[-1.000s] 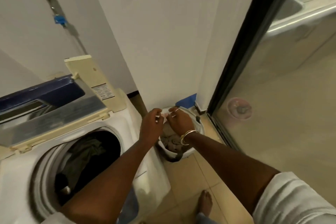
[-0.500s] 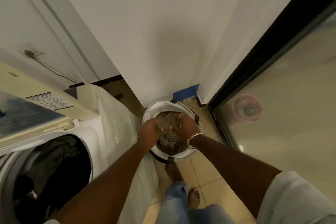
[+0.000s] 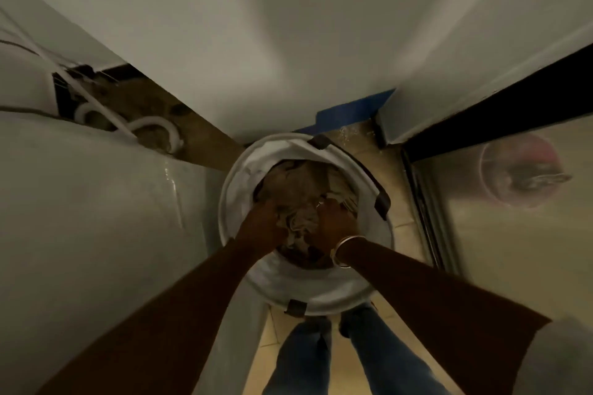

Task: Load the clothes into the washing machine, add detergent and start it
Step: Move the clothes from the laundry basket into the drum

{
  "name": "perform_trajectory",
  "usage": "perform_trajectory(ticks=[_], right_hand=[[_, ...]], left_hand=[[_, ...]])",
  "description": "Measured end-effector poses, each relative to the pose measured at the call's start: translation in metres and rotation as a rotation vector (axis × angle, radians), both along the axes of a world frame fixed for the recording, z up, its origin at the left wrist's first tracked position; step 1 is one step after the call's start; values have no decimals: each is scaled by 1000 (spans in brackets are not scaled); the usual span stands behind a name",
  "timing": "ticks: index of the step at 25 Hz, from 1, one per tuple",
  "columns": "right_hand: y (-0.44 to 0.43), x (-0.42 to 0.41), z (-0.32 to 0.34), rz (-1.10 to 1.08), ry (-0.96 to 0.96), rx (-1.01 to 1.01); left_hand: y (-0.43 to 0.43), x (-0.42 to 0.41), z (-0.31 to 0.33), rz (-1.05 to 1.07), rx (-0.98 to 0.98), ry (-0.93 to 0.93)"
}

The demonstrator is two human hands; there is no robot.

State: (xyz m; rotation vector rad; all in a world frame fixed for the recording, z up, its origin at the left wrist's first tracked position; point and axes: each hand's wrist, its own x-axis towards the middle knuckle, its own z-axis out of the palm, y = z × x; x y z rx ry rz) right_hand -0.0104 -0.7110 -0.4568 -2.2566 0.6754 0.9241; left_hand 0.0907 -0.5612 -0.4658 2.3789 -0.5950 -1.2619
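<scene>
A round white laundry basket (image 3: 256, 279) with dark handles stands on the tiled floor against the wall. Brown and grey clothes (image 3: 298, 183) fill it. Both hands are down inside the basket. My left hand (image 3: 261, 224) grips a bunch of the clothes at the left of the pile. My right hand (image 3: 335, 223), with a gold bangle at the wrist, grips the same bunch from the right. Only the white side of the washing machine (image 3: 96, 218) shows at the left; its drum is out of view.
A white hose (image 3: 154, 125) loops behind the machine. Close behind the basket is a white wall (image 3: 288, 42) with a blue strip (image 3: 353, 109) at its foot. At the right, a glass door in a dark frame (image 3: 481, 112). My legs in jeans (image 3: 321, 356) stand just before the basket.
I have leaned over the basket, so the view has swung down and the machine's drum has left the frame. Both hands have sunk from the rim into the clothes and closed on them.
</scene>
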Motion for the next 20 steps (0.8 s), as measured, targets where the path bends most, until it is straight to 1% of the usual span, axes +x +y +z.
perform_trajectory(ticks=[2,5,7,9,10,11,13,14,15,17,18,19,20], right_hand=[[-3,-1,-49,52,37,34],[1,-2,-120,-9,16,156],[10,-1,-161,10,-45,129],[25,0,-201,4,-83,90],[33,0,-216,-1,-71,61],[41,1,-229,4,-54,27],[52,4,-246,44,-9,-112],[50,6,-249,78,-17,-195],[45,8,-251,107,-53,-244],[30,9,-258,151,-99,-206],[24,10,-261,135,-127,-168],[20,9,-261,100,-168,-137],[18,10,-258,55,-194,-111]], left_hand=[[-5,4,-55,-41,40,2],[-15,8,-131,-135,112,-113],[-19,15,-182,-187,94,-188],[-23,28,-227,-287,176,-288],[-26,33,-243,-351,215,-354],[-30,36,-250,-412,272,-390],[-35,38,-257,-468,337,-466],[-38,38,-255,-473,337,-501],[-39,37,-257,-462,298,-497],[-39,39,-263,-418,212,-359],[-36,40,-269,-384,153,-286],[-35,40,-268,-355,106,-278],[-37,38,-259,-315,98,-256]])
